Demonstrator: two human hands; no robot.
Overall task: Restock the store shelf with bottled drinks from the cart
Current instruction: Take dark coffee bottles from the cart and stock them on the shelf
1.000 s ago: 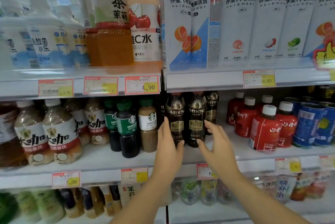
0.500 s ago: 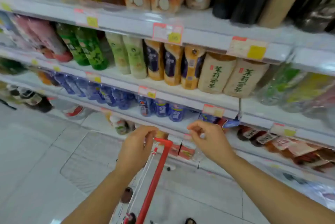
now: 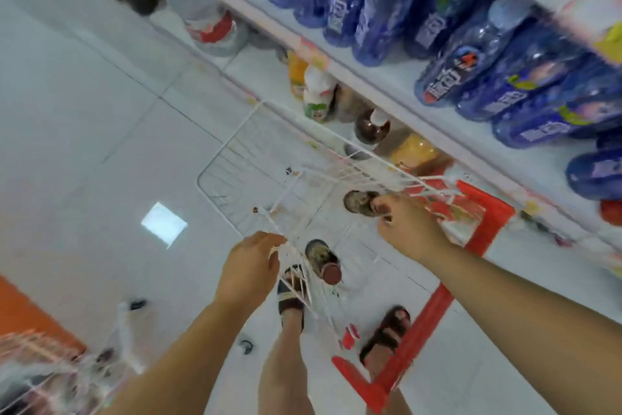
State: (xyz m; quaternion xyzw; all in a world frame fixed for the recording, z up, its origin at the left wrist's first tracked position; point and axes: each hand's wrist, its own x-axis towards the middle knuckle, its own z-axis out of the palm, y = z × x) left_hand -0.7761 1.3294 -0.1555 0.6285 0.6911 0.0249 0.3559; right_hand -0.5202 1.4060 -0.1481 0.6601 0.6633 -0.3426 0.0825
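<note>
I look down into a white wire cart (image 3: 215, 162) with a red handle frame (image 3: 484, 223). Two dark drink bottles lie in it. My right hand (image 3: 409, 226) reaches into the cart, its fingers curled around the top end of the farther dark bottle (image 3: 356, 202). The nearer dark bottle (image 3: 322, 260), with a reddish cap, lies between my hands. My left hand (image 3: 250, 268) hovers at the cart's near wire edge with loosely curled fingers, holding nothing. The store shelf (image 3: 420, 101) runs along the right. The picture is motion-blurred.
Blue bottles (image 3: 370, 11) fill the shelf above the cart, and mixed drinks (image 3: 316, 95) stand on the bottom shelf beside it. My sandalled feet (image 3: 292, 297) stand under the cart on the white tile floor. Another wire basket (image 3: 40, 371) shows at the bottom left.
My view has swung from the coffee shelf down past the lower shelves to the cart. Both hands dropped from the shelf into the cart, and the right hand has closed on a bottle.
</note>
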